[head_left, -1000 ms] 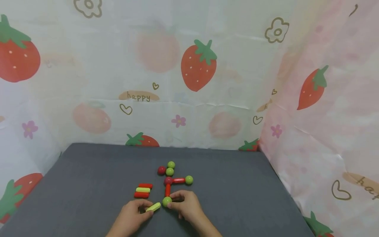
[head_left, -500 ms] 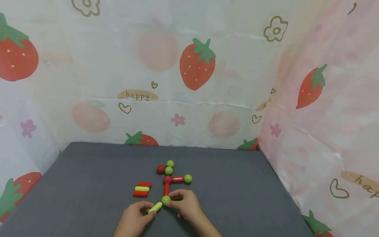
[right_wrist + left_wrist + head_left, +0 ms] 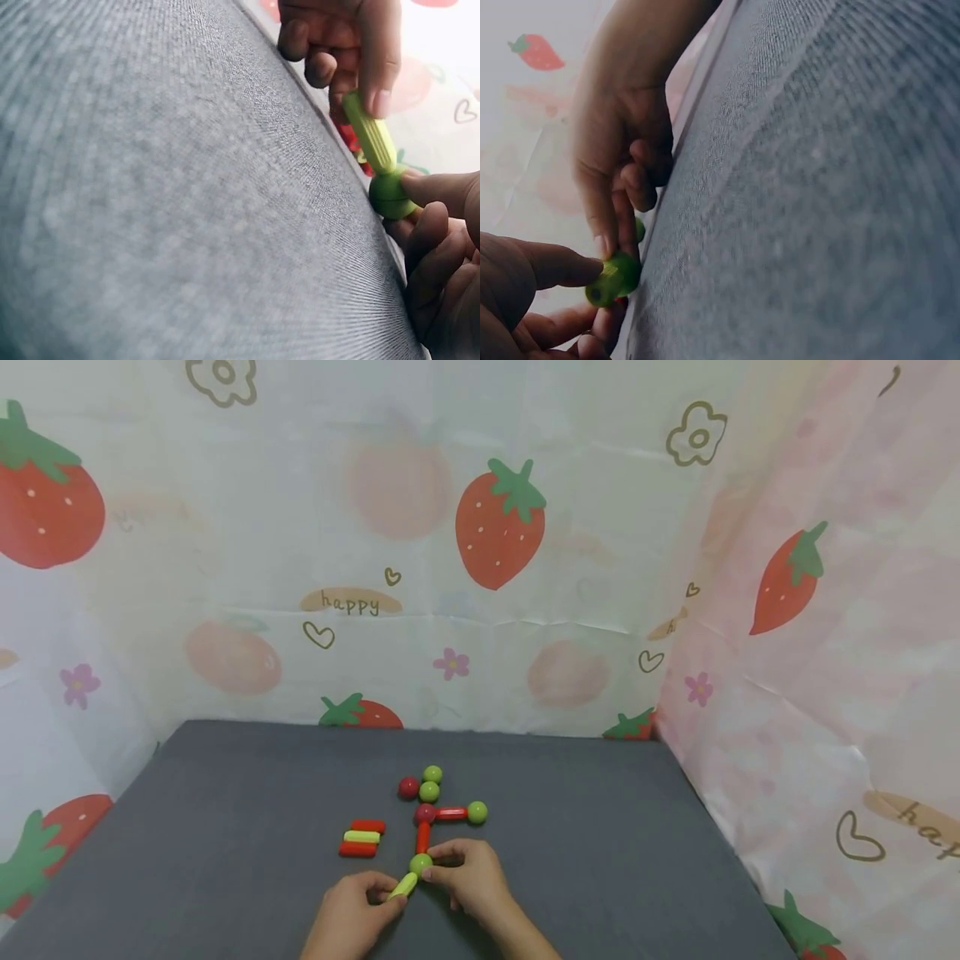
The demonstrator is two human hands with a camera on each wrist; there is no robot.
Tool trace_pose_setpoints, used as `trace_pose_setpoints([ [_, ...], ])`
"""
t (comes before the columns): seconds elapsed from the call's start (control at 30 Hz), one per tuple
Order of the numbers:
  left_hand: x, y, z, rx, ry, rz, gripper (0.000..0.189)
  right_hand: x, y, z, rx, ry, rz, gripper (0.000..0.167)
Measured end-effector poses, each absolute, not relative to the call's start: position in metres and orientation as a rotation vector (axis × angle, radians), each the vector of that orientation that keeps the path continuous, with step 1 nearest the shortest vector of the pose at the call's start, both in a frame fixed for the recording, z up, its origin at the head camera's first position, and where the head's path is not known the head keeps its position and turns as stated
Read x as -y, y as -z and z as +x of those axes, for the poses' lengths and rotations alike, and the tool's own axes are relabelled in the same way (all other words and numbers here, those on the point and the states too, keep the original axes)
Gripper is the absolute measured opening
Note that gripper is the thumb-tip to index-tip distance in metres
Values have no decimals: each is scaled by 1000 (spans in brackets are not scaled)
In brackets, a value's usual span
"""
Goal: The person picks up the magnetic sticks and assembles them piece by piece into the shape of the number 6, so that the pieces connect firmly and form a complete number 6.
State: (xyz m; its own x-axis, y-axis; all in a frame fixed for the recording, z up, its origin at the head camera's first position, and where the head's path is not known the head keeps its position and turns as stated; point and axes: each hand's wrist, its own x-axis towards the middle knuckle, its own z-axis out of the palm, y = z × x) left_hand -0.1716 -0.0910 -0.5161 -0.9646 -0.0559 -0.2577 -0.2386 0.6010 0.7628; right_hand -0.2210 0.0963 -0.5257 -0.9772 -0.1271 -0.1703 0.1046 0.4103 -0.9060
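Observation:
My left hand (image 3: pixel 351 910) pinches a yellow-green rod (image 3: pixel 404 885) between thumb and fingers. The rod's far end touches a green ball (image 3: pixel 421 865), which my right hand (image 3: pixel 472 875) pinches from the right side. In the right wrist view, the ribbed rod (image 3: pixel 373 142) meets the ball (image 3: pixel 390 196) end-on. From that ball a red rod (image 3: pixel 423 837) runs up to a dark red ball (image 3: pixel 425 813). A second red rod (image 3: pixel 452 813) goes right from there to another green ball (image 3: pixel 477 812).
Left of the joined pieces lie two red rods (image 3: pixel 358 849) with a yellow rod (image 3: pixel 362 837) between them. Behind the pieces sit a loose red ball (image 3: pixel 408 787) and two green balls (image 3: pixel 429 792). A strawberry-print cloth (image 3: pixel 495 643) hangs behind the grey table (image 3: pixel 600 843).
My left hand has moved right with the yellow-green rod, bringing its tip from beside the green ball into contact with it. My right hand keeps its hold on the ball.

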Motion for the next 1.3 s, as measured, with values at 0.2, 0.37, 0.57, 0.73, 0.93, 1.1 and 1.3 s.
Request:
trace_pose_setpoints([
  [0.2, 88, 515, -175, -2527, -1294, -198, 26, -96, 526, -220, -2455, 1595, 3, 21],
  [0.37, 88, 513, -178, -2488, -1314, -127, 25, -95, 526, -220, -2463, 1597, 13, 20],
  [0.57, 86, 515, -180, -2510, -1295, -100, 23, -94, 523, -218, -2477, 1560, 61, 19],
  [0.73, 82, 517, -179, -2529, -1303, -98, 24, -95, 522, -217, -2488, 1552, 71, 19],
  [0.93, 82, 516, -179, -2522, -1296, -137, 22, -95, 524, -219, -2471, 1590, 21, 20],
  [1.1, 83, 514, -179, -2530, -1311, -112, 23, -97, 526, -221, -2456, 1595, -14, 21],
  [1.3, 84, 516, -177, -2539, -1325, -107, 21, -97, 522, -221, -2474, 1536, -43, 18],
])
